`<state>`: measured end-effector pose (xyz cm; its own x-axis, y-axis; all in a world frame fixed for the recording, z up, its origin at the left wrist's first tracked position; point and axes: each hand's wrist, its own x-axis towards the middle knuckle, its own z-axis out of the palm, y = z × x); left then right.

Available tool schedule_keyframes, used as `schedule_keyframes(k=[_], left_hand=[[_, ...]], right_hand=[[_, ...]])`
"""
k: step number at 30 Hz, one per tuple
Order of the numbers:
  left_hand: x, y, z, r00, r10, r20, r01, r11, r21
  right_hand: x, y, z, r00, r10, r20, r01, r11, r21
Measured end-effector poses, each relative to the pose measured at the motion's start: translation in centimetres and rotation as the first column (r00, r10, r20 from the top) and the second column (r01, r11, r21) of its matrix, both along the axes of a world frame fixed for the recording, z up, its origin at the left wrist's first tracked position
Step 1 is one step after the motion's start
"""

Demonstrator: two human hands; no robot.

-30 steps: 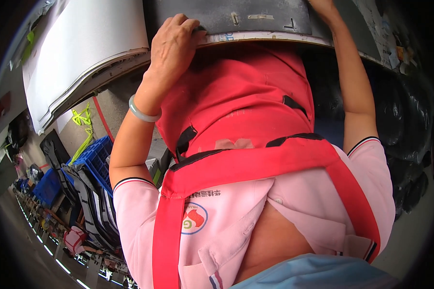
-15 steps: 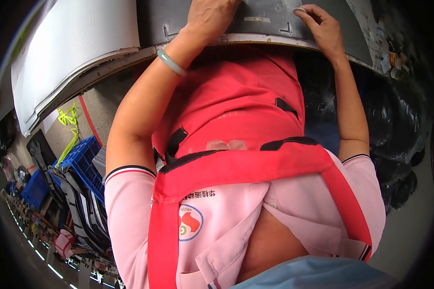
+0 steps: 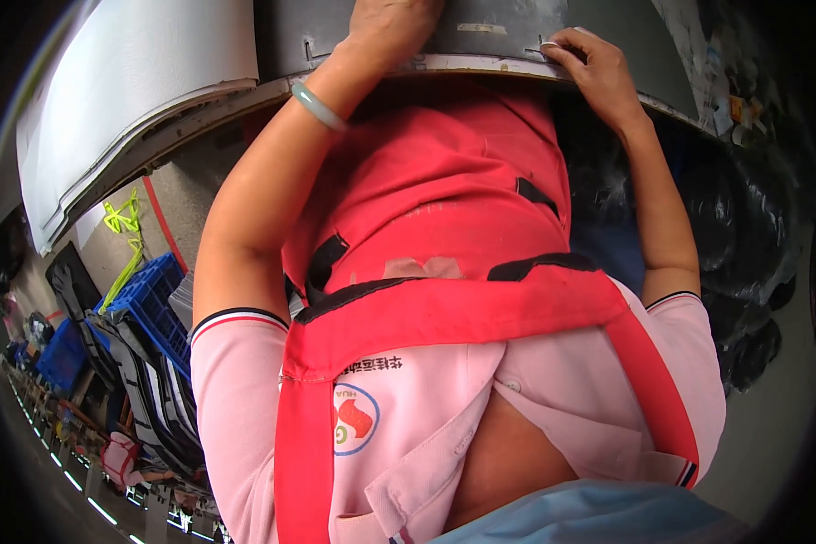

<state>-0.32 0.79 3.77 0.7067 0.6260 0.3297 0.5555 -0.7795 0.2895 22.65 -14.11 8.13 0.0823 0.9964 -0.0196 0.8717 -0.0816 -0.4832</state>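
Observation:
My left hand is over a dark grey board at the top of the view. Its fingers run past the upper edge, so what they do is hidden. A pale green bangle circles that wrist. Farther right, my right hand is closed, thumb and forefinger pinching a small pale disc-like piece. The piece is low against the board, beside a small L-shaped corner mark near the front edge. A second such corner mark shows left of my left wrist, and a pale strip lies between.
Large white sheets are stacked at the left, overhanging the table edge. Below them are a blue crate and yellow-green straps. Black plastic bags pile up at the right. My red apron reaches the table's front.
My right hand has moved down and slightly left, bringing the pale piece from above to the corner mark. My left hand has shifted slightly up and left.

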Motion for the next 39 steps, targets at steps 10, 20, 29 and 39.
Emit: schedule_keyframes(k=[10,20,29,39], left_hand=[[0.5,0.6,-0.6,0.999,-0.01,0.047,0.009,1.0,0.027],[0.0,-0.1,-1.7,1.0,0.013,0.0,-0.013,0.999,0.031],[0.5,0.3,-1.5,1.0,0.019,0.018,-0.019,1.0,0.016],[0.8,0.1,-1.8,0.994,-0.018,0.103,0.019,1.0,-0.006]], right_hand=[[-0.2,1.1,0.2,0.968,-0.202,-0.147,0.182,0.973,-0.14],[3.6,12.0,-0.5,0.976,-0.212,-0.054,0.216,0.972,0.092],[6.3,18.0,-2.8,0.964,0.047,0.263,-0.137,0.932,0.335],[8.6,18.4,-2.1,0.961,-0.226,0.158,0.227,0.974,0.006]])
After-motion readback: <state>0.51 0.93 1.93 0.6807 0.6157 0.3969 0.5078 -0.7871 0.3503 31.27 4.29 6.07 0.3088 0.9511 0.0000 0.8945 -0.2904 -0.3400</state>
